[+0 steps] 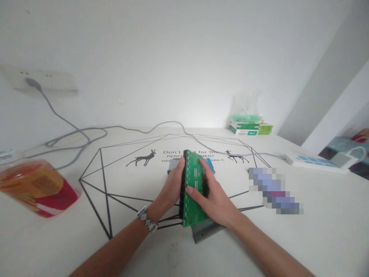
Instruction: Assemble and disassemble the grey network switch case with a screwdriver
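Observation:
A green circuit board (pixel 193 213) with a black strip along its left edge is held tilted above the table. My left hand (pixel 173 181), with a bracelet at the wrist, grips the board's left edge. Around its right side wraps my right hand (pixel 215 198), its thumb lying on the green face. Below the board, a dark grey metal piece (pixel 203 232) shows near my right wrist. Part of a grey block (pixel 172 164) appears behind my left fingers, and something blue (pixel 210 165) sticks out behind my right fingers. Their full shapes are hidden.
The white table (pixel 138 250) bears black deer drawings and lettering. A red-and-yellow bottle (pixel 43 188) stands left. A grey cable (pixel 121 127) runs to a power strip (pixel 314 163) at right. A blurred-out object (pixel 273 190) lies nearer; small boxes (pixel 245 127) sit by the wall.

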Motion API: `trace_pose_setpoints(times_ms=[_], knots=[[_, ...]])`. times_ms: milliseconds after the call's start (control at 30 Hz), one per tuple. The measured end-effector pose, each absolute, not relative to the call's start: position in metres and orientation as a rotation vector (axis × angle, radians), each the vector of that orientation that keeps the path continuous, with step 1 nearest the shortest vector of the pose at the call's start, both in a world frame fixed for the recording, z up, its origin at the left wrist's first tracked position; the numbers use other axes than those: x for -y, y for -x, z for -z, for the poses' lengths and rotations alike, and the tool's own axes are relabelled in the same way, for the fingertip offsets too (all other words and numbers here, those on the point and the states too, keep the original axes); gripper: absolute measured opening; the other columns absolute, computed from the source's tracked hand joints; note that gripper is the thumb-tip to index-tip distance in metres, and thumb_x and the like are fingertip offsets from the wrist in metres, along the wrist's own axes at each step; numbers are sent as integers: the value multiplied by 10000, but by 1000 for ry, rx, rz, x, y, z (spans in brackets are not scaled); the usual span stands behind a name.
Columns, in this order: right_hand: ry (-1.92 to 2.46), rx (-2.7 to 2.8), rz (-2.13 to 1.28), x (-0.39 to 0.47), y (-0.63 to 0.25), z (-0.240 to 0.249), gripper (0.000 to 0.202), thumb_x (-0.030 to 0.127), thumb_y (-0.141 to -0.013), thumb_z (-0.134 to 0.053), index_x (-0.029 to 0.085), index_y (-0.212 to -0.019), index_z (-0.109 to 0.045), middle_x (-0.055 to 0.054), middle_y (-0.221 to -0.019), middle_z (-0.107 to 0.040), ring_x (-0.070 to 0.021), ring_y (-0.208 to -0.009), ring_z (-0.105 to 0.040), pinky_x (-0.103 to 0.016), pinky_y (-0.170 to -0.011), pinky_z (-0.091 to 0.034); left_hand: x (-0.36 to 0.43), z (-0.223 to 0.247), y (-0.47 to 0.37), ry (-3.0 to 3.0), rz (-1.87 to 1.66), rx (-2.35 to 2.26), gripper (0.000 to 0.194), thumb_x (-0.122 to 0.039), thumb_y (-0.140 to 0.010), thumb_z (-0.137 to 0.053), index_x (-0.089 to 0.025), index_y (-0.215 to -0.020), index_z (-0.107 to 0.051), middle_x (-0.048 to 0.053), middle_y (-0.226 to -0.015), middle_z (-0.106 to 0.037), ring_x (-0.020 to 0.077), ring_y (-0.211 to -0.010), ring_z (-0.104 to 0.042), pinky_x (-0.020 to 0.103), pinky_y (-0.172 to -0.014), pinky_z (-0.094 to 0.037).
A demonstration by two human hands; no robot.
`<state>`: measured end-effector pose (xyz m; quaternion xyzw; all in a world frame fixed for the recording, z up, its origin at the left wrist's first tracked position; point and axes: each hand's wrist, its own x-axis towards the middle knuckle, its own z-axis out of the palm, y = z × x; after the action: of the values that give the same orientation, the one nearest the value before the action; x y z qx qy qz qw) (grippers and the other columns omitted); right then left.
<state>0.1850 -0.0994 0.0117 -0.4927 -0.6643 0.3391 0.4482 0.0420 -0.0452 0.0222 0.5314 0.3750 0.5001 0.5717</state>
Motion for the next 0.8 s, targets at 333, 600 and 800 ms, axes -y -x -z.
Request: trace_pose_setpoints(times_ms=[333, 600, 800], knots=[[1153, 1560, -733, 95, -193, -15, 673, 368, -911, -603, 225, -1511, -331, -92, -1152, -607, -266, -1065, -608, -495, -991, -472, 50, -33, -40, -1405, -1286, -1103, 616, -694, -914, -475, -194, -557, -528, -8, -445, -504, 148, -445, -488, 255, -439, -376], [936, 1481, -906, 102, -195, -27, 655, 207, -769, -602, 290, -1386, -397, -74, -1225, -572, -245, -996, -604, -412, -828, -519, 46, -16, -41, -1497, -1330, -1081, 674, -784, -888, -427, -181, -650, -612, 17, -592, -601, 173, -567, -526, 278, -533, -399], [885, 1443, -1056, 107, -197, -30, 830, 172, -599, -539, 302, -1404, -385, -55, -1278, -542, -244, -984, -574, -378, -772, -515, 46, -12, -43, -1491, -1293, -1053, 680, -801, -883, -413, -179, -711, -626, 30, -628, -627, 199, -617, -574, 296, -566, -427]])
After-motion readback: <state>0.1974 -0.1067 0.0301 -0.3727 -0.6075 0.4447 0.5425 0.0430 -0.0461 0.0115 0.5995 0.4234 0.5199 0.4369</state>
